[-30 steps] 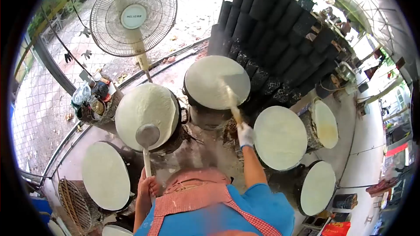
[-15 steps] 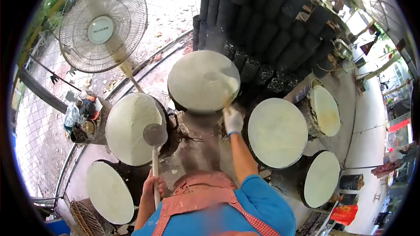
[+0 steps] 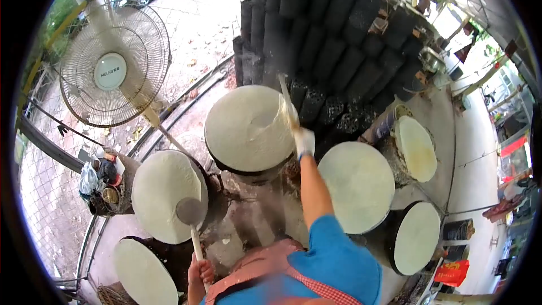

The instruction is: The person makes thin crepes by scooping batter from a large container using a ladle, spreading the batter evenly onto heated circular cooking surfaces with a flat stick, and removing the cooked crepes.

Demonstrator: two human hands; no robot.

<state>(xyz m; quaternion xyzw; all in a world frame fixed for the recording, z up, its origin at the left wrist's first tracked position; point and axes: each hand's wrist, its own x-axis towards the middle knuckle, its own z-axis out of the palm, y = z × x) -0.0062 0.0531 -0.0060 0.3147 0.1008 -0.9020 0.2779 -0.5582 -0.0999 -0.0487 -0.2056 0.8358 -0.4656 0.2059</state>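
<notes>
A: What has the right hand (image 3: 305,142) got?

B: The scraper (image 3: 287,99), fingers wrapped round its near end. The sheet (image 3: 243,127) lies just left of that hand, the blade along its right edge.

A: How would you work that edge?

B: I'd lay the blade low and press lightly and evenly, so the ridge (image 3: 278,115) beside it thins without tearing.

A: And the left hand (image 3: 201,274)?

B: Closed round the ladle (image 3: 191,211), its bowl ahead of the hand, over a second sheet (image 3: 160,197). Whether they touch, I can't tell. I'd hold it steady, clear of the surface.
</notes>
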